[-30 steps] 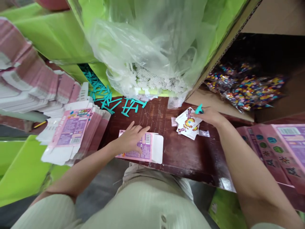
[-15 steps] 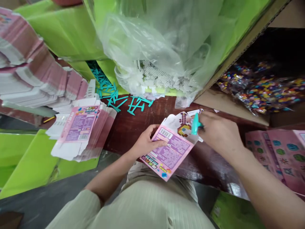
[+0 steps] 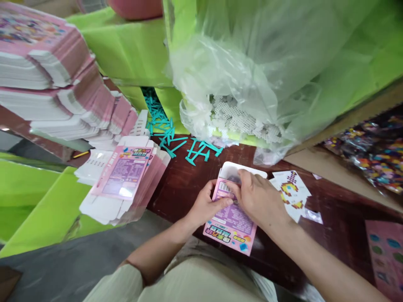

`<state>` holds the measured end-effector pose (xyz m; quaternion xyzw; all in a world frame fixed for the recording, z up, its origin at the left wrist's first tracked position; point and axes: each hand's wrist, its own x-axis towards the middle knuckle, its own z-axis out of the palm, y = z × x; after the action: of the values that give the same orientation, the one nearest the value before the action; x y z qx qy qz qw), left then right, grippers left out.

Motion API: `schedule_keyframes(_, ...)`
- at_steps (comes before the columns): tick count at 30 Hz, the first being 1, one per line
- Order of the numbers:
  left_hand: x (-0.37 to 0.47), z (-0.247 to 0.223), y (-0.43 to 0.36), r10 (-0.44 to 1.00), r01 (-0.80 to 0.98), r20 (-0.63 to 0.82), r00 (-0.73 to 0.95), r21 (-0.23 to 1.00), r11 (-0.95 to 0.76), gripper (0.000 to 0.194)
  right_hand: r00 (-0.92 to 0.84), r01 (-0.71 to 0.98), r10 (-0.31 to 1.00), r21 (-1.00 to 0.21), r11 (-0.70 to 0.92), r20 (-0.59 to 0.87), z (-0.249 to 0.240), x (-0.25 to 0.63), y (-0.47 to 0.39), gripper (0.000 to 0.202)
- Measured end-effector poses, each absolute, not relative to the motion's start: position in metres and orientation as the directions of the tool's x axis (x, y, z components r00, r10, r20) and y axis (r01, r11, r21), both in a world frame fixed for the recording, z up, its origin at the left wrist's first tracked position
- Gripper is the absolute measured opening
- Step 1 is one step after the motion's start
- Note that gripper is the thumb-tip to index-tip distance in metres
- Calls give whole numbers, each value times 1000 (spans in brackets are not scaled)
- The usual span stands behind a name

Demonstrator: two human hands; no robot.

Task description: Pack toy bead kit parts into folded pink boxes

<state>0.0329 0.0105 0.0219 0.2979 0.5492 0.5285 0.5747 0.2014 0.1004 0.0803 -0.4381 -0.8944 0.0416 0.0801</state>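
Observation:
My left hand point(image 3: 209, 205) is closed around the left side of a pink and purple printed carton point(image 3: 234, 224), its thumb lying across the printed face. The carton tilts slightly over the table, and its white flaps stand open at the far end. My right hand point(image 3: 260, 197) is at that open end, thumb against the printed panel and fingers bent over the mouth. What its fingertips touch inside is hidden. Just right of it, white cards with pixel patterns point(image 3: 291, 191) lie on the table beside a small clear packet point(image 3: 313, 216).
Flat pink cartons point(image 3: 126, 172) are stacked at left, with taller stacks point(image 3: 72, 71) behind. Teal hammer-shaped tools point(image 3: 198, 151) spill from a green bin. A plastic bag of white pegboards point(image 3: 242, 117) stands behind; bags of colourful pieces point(image 3: 371, 147) fill a box at right.
The teal tool that my right hand held is out of sight. That hand has moved left onto the carton's mouth. The carton is turned more upright, uncovering the cards. The view has shifted.

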Motion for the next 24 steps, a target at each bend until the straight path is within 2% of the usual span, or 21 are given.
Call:
schedule_keyframes(2,21,19,12,916,-308,-335,-221,915,261,65,-604,763,792,-222,607,89,85,192,127,59)
schedule_keyframes(5,4,14,9,892,-326,-335,-303,916,233,62,-478,815,870,-308,490,120,90,167,189,56)
schedule_keyframes(7,-2,12,6,887,-308,-329,-325,923,230,58,-411,855,911,-334,396,30,89,140,227,47)
schedule_keyframes(10,-4,10,3,874,-233,-342,-346,933,273,53,-401,865,913,-362,349,-79,84,101,262,33)
schedule_keyframes(14,-9,8,4,820,-191,-383,-426,924,332,60,-403,837,914,-426,344,-54,79,92,274,35)
schedule_keyframes(18,-20,6,6,764,-235,-433,-478,902,363,64,-429,795,903,-490,358,-37,75,153,241,25)
schedule_keyframes(21,-26,8,7,724,-283,-457,-517,889,359,66,-404,774,914,-542,328,-24,73,242,208,28)
schedule_keyframes(22,-27,9,8,721,-292,-459,-519,888,355,67,-336,781,942,-560,277,-2,74,277,203,34)
schedule_keyframes(24,-27,11,11,725,-302,-456,-517,889,344,67,-7,798,997,-600,52,76,83,347,205,44)
